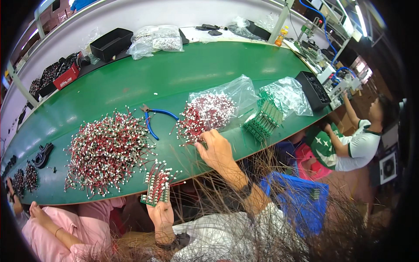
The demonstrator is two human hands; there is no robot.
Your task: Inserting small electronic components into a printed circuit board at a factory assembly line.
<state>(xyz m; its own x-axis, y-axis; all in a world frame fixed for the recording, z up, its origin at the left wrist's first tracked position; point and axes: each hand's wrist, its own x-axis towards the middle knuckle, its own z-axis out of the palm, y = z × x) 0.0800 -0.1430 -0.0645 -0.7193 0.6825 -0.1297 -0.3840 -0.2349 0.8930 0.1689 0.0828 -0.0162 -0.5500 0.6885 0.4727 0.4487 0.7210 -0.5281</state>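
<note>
While the left hand [161, 215] grips the lower end of a green circuit board [153, 193] just off the near edge of the green table [174, 65], the right hand [217, 150] reaches to the near edge of the smaller heap of red-and-white leads [187, 123]. Board looks light, thin and stiff; solder points or small parts probably dislike a hard squeeze, so the rim seems the safer hold. Red wires with white ends rise from its face and splay to the right; likely soft, springy, easily snagged on one another. A loose lead would be best taken by its white end, judging by the tangle. Left hand: closed on the board, palm below it, wrist near the lap, board tipped upward. Right hand: back of the hand uppermost, forearm slanting in from lower right, thumb and forefinger near each other at the heap; whether a lead is pinched between them, cannot tell. Blue-handled pliers [151, 125] lie between this heap and the larger lead pile [107, 153].
</note>
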